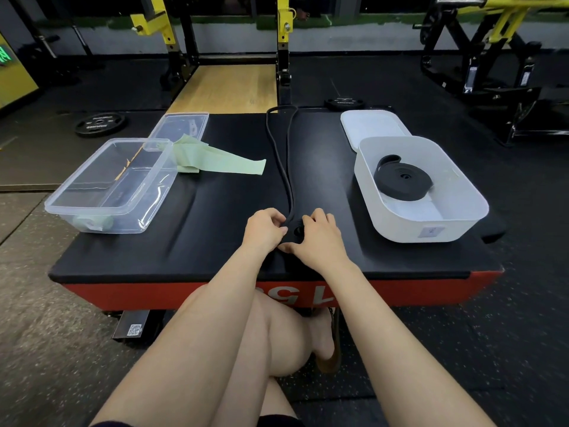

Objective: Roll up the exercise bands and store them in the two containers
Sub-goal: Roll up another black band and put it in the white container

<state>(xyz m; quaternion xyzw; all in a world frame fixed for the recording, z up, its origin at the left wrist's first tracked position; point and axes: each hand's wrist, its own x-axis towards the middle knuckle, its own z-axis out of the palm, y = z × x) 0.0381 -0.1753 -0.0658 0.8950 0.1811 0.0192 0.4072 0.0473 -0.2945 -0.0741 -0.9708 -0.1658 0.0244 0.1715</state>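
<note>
Already both hands, left hand [265, 227] and right hand [318, 235], pinch a small coil at the near end of the black band [281, 155], mid-frame on the surface [200, 217]. Loosen either pinch and the springy coil likely unwinds; the long tail may twist.

Bare forearms [385, 318], dark shorts [277, 420], brown sandal [334, 355].

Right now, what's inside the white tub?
A rolled-up black band lies in the white tub. What sits under the roll is covered.
</note>
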